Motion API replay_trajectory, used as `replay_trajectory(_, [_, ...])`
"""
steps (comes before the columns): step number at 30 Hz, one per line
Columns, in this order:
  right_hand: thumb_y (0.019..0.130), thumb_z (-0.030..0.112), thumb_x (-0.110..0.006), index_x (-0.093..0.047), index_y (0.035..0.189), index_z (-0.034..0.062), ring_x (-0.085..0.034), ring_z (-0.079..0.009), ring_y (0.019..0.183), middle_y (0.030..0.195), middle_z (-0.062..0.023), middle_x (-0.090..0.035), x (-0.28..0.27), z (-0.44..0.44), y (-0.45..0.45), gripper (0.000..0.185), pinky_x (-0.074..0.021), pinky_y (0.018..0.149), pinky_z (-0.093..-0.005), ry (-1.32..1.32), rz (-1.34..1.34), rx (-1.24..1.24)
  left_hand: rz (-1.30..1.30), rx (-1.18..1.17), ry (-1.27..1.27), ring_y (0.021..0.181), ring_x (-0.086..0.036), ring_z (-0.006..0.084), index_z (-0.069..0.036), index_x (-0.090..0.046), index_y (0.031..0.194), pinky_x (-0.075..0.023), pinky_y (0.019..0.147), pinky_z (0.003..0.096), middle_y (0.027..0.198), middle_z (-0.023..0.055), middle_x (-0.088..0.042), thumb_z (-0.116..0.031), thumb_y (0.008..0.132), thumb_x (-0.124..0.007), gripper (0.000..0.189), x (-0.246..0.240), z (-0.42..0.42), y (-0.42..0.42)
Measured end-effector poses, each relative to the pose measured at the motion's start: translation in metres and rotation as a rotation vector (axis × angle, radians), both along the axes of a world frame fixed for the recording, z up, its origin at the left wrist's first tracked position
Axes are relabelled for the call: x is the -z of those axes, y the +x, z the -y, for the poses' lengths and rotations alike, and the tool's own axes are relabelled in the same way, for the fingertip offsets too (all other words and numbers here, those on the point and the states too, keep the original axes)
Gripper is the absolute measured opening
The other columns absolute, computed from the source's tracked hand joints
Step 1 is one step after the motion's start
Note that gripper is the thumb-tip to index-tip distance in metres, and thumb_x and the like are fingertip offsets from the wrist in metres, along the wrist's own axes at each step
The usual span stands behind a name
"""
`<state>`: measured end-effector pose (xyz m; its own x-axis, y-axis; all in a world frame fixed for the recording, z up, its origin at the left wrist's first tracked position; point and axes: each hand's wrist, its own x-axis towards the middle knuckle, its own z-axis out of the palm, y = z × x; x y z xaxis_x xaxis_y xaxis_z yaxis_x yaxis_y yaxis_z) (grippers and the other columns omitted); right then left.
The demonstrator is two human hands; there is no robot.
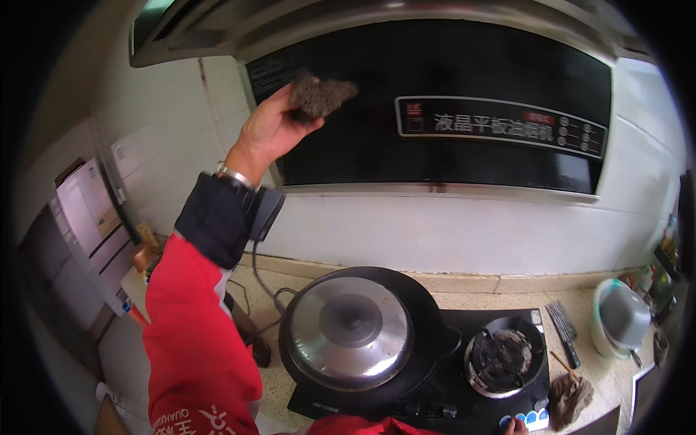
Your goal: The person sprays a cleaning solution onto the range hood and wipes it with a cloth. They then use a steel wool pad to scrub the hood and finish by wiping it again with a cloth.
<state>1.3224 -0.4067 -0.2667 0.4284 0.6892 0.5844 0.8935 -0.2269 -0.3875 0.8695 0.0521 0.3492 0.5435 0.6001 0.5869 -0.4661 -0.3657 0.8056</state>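
Observation:
My left hand point(274, 122) is raised in front of the black panel of a range hood point(370, 147), gripping a grey-brown scouring pad or cloth point(323, 98) by its left end. The pad is slightly blurred. At the bottom edge, only part of my right hand point(515, 427) shows, over the front right corner of the black gas stove point(451, 326); whether it holds anything cannot be told. A wok point(424, 293) with a domed metal lid point(350, 331) sits on the left burner. The right burner point(503, 356) is bare.
Right of the stove lie a slotted turner point(563, 326) with a black handle and a crumpled brown cloth point(571, 399). Farther right, a grey basin point(628, 315) sits in a pale green one. A cable point(258, 272) hangs near my left sleeve. A refrigerator point(89, 201) stands at far left.

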Motion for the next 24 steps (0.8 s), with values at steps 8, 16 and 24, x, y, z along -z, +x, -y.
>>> replay_trajectory(8, [0.091, 0.011, -0.052, -0.064, 0.094, -0.0043, -0.057, -0.0156, 0.043, 0.065, -0.0093, -0.061, -0.064, 0.012, -0.041, 0.019, -0.0444, 0.039, -0.0254, 0.262, -1.074, 0.153, -0.006, -0.027, -0.203, 0.095, -0.056, 0.0182, -0.005, -0.052, 0.121, -0.0507, 0.073, 0.0292, 0.112, 0.0088, -0.058, -0.003, 0.090, -0.045, 0.032, 0.076, 0.113, 0.013])
replay_trajectory(16, [0.087, 0.005, -0.053, -0.064, 0.104, -0.0031, -0.061, -0.0146, 0.051, 0.074, -0.0091, -0.065, -0.119, 0.072, -0.148, 0.021, -0.0479, 0.044, -0.0245, 0.323, -1.104, 0.087, -0.074, 0.154, -0.436, 0.101, -0.057, 0.0211, 0.001, -0.046, 0.124, -0.0521, 0.081, 0.0328, 0.116, 0.0137, -0.057, 0.000, 0.089, -0.044, 0.035, 0.170, 0.239, -0.029])
replay_trajectory(24, [0.089, 0.012, -0.062, -0.056, 0.122, -0.0001, -0.062, -0.0123, 0.088, 0.107, -0.0100, -0.064, -0.207, 0.023, -0.199, 0.035, -0.0528, 0.073, -0.0271, 0.179, -1.124, -0.640, -0.175, 0.297, -0.648, 0.101, -0.059, 0.0227, -0.002, -0.048, 0.122, -0.0507, 0.081, 0.0349, 0.115, 0.0130, -0.058, -0.001, 0.089, -0.046, 0.033, 0.268, 0.327, -0.017])
